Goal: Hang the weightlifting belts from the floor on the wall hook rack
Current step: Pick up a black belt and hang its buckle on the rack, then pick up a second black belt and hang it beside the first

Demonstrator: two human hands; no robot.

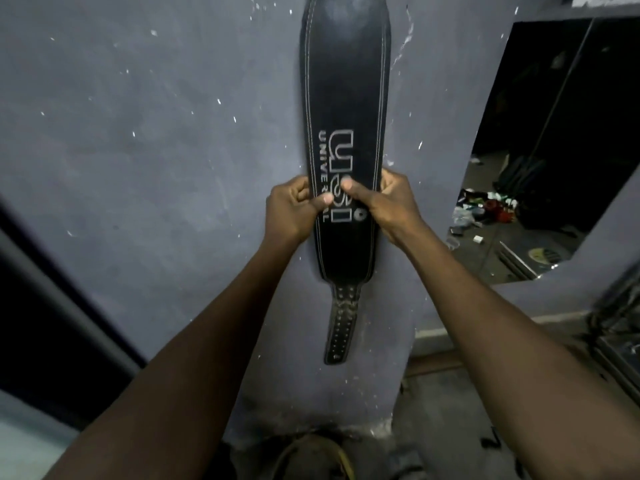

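Belt (346,98) at frame centre is being gripped by left hand (294,213) and right hand (384,206), thumbs on its face. Hook is being hidden above the top edge; belt probably should be released only once hanging straight.

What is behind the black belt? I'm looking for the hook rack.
Only the grey wall shows around the belt. Its top runs out of frame, so no hook rack is visible.

The black weightlifting belt (346,98) hangs vertically against the grey wall (156,133), gripped at its two edges by the left hand (294,209) and right hand (388,202), thumbs across its printed face.
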